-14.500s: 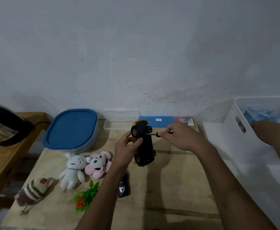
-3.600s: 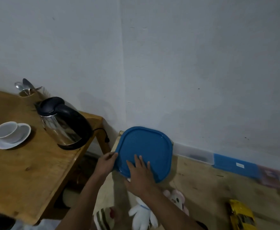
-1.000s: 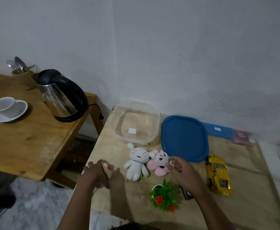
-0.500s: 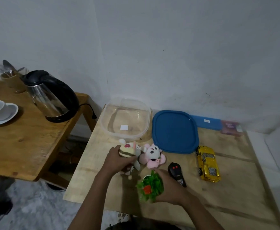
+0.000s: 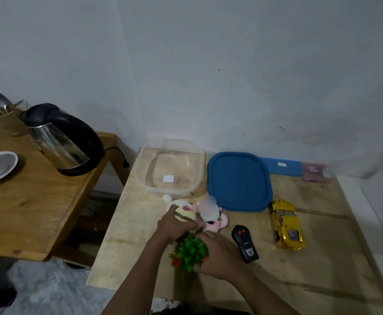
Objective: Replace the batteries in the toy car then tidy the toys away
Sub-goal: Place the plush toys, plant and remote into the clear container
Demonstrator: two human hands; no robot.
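Half a second before, the striped plush [image 5: 184,215] was just clearing the desk [image 5: 322,269] and the green toy plant [image 5: 191,252] was being scooped up; now both were gathered in the hands near the desk's 7 o'clock corner. Tidying seemed under way, so the battery job looked finished.

The left hand [image 5: 174,225] was clenched around the striped plush, fingers wrapped under it, pressed against the white plush [image 5: 172,202] and pink plush [image 5: 211,218] — whether it gripped those too was hard to tell, as that spot was blurred. The right hand [image 5: 220,255] cupped the toy plant, fingers curled half closed about its leaves.

The toy car [image 5: 287,225] sat upright on its wheels at 3 o'clock from the hands, untouched, with the remote [image 5: 244,243] between. The clear container [image 5: 170,170] stood open and empty at 12 o'clock — its blue lid [image 5: 239,180] lay flat beside it, so the toys could probably go straight in.
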